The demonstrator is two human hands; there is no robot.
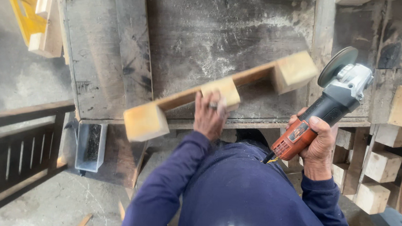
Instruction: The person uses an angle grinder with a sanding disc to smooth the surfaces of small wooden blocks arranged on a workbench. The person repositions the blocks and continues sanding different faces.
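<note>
- Hands first: your left hand (209, 116) rests on the middle pale wooden block (222, 93) of a long wooden slat with three square blocks fixed along it (188, 96), fingers curled over the block's near face and holding the piece against the bench.
- That slat lies at a slant across the near part of the dark, dust-streaked wooden workbench (214, 28), its left end block (145, 121) hanging past the bench's front edge and its right end block (295, 70) further in.
- Your right hand (317, 140) is wrapped tight around the orange-and-black body of a handheld angle grinder with a grey metal head (327, 107), fingers fully closed on the grip.
- You hold the grinder's round grey disc (337, 66) tilted, just beside the right end block; whether it touches the wood cannot be told.
- A small grey metal tray holding dark bits (91, 146) sits below the bench's left corner, well apart from both hands.
- Pale cut wooden blocks lie stacked (381, 165) low on your right, near the grinder hand.
- Your dark blue sleeves (168, 189) fill the lower view.
</note>
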